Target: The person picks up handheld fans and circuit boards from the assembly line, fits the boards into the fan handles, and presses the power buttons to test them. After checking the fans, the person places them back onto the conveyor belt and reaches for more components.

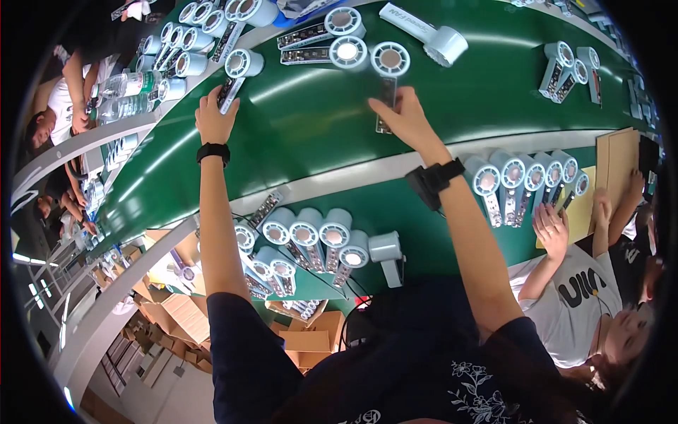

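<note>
My left hand (215,119) reaches to the far left of the green table and grips the handle of a pale blue handheld fan (245,63), whose open handle shows a circuit board. Farther right, my right hand (409,121) has its thumb and fingers about the handle of a second handheld fan (390,59); that handle is smeared by motion. Two more fans with open handles, an upper fan (344,22) and a lower fan (348,52), lie between my hands at the back. A fan with a closed handle (446,45) lies right of them.
Several fans (305,227) crowd the bench close to me, beside a lone fan (385,247). A pale rail (494,143) divides the green surfaces. To the right, a co-worker's hand (551,227) is near a row of fans (513,170). Bottles (126,107) stand far left.
</note>
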The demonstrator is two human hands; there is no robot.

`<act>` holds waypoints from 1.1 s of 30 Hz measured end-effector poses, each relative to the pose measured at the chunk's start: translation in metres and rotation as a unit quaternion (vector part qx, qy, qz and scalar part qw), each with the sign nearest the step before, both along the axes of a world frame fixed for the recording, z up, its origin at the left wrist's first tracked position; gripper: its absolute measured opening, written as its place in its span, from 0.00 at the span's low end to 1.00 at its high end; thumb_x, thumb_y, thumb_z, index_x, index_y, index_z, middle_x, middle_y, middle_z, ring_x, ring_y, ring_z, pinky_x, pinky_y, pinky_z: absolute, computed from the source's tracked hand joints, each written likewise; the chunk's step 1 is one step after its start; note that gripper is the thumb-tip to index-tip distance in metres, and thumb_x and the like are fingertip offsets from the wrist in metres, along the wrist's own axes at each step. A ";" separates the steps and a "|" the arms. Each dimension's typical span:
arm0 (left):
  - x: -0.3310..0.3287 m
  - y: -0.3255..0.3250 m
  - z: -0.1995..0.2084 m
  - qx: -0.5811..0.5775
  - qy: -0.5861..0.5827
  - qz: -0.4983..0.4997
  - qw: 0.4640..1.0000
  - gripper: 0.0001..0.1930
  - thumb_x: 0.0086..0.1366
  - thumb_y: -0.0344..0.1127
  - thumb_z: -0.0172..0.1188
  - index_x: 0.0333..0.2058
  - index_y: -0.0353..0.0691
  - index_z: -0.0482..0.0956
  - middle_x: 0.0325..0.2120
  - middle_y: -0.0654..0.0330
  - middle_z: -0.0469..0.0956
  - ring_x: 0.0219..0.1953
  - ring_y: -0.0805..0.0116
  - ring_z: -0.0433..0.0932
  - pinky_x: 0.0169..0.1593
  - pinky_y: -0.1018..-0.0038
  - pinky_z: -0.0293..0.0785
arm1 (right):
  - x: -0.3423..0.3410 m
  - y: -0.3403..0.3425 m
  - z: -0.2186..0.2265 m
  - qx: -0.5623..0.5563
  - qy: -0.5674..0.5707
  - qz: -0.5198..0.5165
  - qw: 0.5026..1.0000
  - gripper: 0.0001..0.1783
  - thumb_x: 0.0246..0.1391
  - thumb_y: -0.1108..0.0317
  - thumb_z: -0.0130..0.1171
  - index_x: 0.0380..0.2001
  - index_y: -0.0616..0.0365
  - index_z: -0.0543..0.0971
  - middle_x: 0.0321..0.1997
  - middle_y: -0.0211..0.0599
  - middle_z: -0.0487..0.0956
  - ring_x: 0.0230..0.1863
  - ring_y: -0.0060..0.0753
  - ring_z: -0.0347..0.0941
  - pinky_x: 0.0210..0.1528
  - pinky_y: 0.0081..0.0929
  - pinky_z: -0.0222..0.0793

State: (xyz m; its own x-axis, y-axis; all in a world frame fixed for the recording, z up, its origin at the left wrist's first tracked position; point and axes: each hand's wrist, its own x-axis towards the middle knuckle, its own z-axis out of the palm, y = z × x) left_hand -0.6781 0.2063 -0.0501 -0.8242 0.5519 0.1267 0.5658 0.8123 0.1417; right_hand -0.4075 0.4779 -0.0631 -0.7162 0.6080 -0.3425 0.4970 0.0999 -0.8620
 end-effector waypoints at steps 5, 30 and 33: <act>-0.006 0.014 -0.003 0.055 -0.212 0.038 0.975 0.22 0.54 0.49 0.64 0.38 0.37 0.74 0.23 0.56 0.74 0.28 0.61 0.74 0.34 0.69 0.69 | -0.002 -0.014 0.007 0.048 -0.043 0.040 0.997 0.26 0.45 0.57 0.65 0.39 0.64 0.68 0.35 0.40 0.66 0.35 0.30 0.64 0.36 0.27 0.65; 0.067 0.263 0.080 -0.057 -0.071 -0.575 0.813 0.10 0.40 0.27 0.66 0.24 0.40 0.75 0.62 0.61 0.59 0.65 0.55 0.54 0.63 0.59 0.55 | 0.175 -0.028 0.136 -0.287 -0.125 0.090 0.946 0.19 0.55 0.57 0.56 0.42 0.62 0.72 0.22 0.31 0.71 0.25 0.22 0.64 0.28 0.24 0.62; 0.039 0.255 0.057 -0.126 -0.199 -0.537 0.810 0.11 0.38 0.28 0.65 0.25 0.40 0.78 0.59 0.55 0.61 0.61 0.51 0.58 0.62 0.60 0.55 | 0.191 -0.023 0.140 -0.304 -0.102 0.053 0.946 0.18 0.53 0.57 0.56 0.36 0.63 0.71 0.22 0.38 0.72 0.23 0.32 0.68 0.29 0.29 0.64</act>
